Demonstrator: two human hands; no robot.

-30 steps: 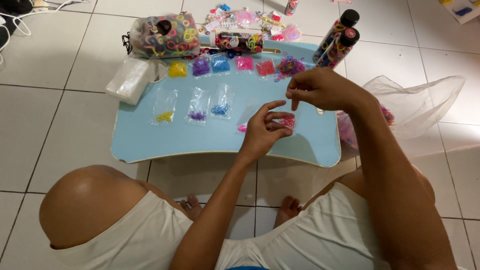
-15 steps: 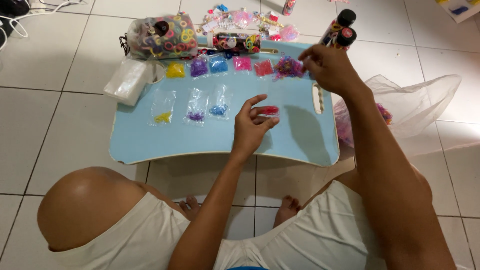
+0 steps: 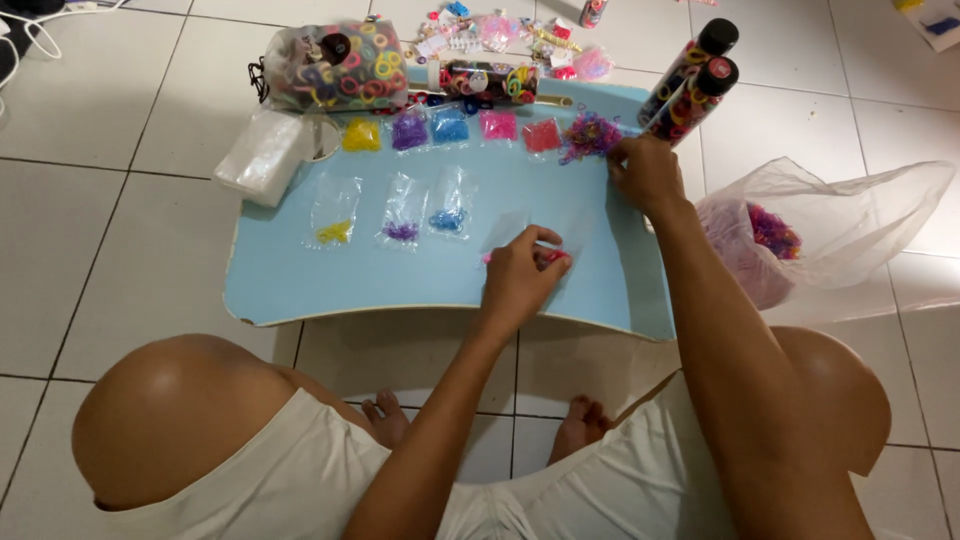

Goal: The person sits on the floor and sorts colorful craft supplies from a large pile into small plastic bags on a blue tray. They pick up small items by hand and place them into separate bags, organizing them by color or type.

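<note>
reaching farther up, right hand point(image 3: 648, 172) pinches multicoloured bands point(image 3: 590, 135); left hand point(image 3: 520, 280) grips pink packet point(image 3: 548, 257).

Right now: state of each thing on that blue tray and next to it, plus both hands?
left hand: pinching a small bag of pink bands flat on the tray
right hand: at the multicolour band pile
blue tray: flat on the tiled floor
three small bags: lying flat, bands inside
two tubes: capped, leaning
big clear bag: open, slumped on the floor
</note>
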